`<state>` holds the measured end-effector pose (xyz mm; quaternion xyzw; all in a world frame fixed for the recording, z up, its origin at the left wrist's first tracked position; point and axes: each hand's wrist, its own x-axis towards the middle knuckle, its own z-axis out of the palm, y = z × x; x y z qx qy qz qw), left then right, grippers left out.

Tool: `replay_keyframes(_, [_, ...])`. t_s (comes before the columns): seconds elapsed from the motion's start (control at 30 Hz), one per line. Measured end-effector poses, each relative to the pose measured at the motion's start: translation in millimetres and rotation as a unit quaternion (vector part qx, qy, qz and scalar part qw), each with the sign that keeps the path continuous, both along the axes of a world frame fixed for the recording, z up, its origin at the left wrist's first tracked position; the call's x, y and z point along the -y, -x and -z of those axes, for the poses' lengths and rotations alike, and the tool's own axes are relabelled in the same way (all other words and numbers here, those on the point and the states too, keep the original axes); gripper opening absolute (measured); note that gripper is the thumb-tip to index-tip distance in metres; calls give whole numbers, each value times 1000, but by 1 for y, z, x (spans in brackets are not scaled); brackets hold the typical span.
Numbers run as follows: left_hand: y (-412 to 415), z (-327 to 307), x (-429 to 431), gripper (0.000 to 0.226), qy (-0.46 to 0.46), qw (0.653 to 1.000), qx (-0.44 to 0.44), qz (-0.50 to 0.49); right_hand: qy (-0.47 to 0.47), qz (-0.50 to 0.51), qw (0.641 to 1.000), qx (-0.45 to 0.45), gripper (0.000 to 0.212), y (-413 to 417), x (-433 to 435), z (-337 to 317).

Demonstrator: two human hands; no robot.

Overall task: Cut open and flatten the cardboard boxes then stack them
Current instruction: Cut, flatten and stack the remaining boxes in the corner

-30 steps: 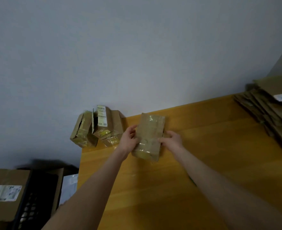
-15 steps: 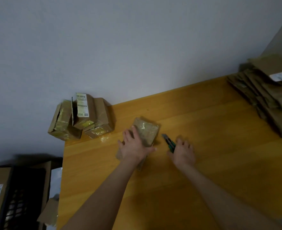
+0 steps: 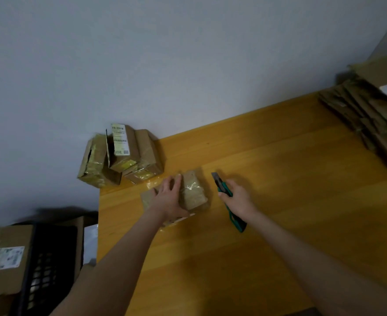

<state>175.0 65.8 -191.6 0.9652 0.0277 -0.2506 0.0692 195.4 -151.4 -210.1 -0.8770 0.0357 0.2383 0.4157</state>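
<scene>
The small taped box [image 3: 194, 193] lies on the wooden table [image 3: 290, 201], near its far left corner, with shiny clear tape across its top. The left hand [image 3: 168, 200] lies flat on the box's left part, fingers straight and close together, pointing away from the person and pressing down; the box's right part shows beside the hand, and a bit of brown card sticks out to the left under the wrist. Just to the right of the box, apart from it, the right hand [image 3: 239, 198] is curled round a green knife [image 3: 222, 187]. The blade end points away towards the wall and the handle's tail sticks out below the wrist, close over the tabletop. Whether the knife touches the table cannot be told. Behind the box, at the table's far left corner, stands a cluster of unopened boxes [image 3: 121, 156], leaning against each other; one carries a white printed label. Well apart, at the far right edge, sits a pile of flattened cardboard [image 3: 370, 115], layered and fanned. Behind it all is a plain grey wall [image 3: 188, 53]. Below the table's left edge, on a lower level, are a black crate [image 3: 49, 263] and a large labelled carton [image 3: 3, 265].
</scene>
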Motion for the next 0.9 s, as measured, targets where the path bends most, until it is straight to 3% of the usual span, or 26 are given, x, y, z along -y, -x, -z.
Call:
replay_keyframes(0.17, [1, 6, 7, 126, -2, 999, 19, -31, -39, -40, 998, -25, 56, 2, 3, -1])
replay_keyframes(0.4, [3, 6, 7, 125, -4, 999, 23, -31, 41, -111, 992, 32, 55, -3, 4, -5])
replay_keyframes(0.9, [3, 9, 7, 121, -4, 999, 17, -32, 93, -241, 966, -1, 50, -21, 9, -18])
